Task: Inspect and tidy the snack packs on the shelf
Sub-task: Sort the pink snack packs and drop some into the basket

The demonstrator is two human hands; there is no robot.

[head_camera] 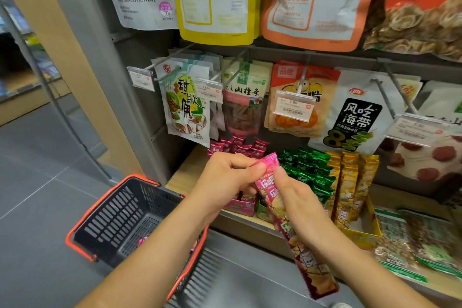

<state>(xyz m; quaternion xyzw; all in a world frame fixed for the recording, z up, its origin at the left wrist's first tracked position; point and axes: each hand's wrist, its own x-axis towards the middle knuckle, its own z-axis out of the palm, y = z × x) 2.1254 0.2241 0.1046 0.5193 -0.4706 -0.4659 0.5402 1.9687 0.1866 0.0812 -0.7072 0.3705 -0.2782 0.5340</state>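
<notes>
I hold a long pink snack pack point(271, 190) in front of the shelf, tilted with its top end up. My left hand point(225, 180) pinches its upper end between thumb and fingers. My right hand point(297, 205) grips its middle, and the lower end sticks out below my wrist. Behind the pack, more pink snack packs point(237, 146) stand in a display box point(241, 206) on the wooden shelf point(180, 177). Green packs point(310, 170) and yellow packs point(350, 182) stand in rows to their right.
A black shopping basket point(130, 217) with red rim sits on the grey floor at lower left, a small pink item inside. Bagged snacks hang on pegs above with price tags point(293, 106). Flat green-edged bags point(410, 240) lie at the shelf's right.
</notes>
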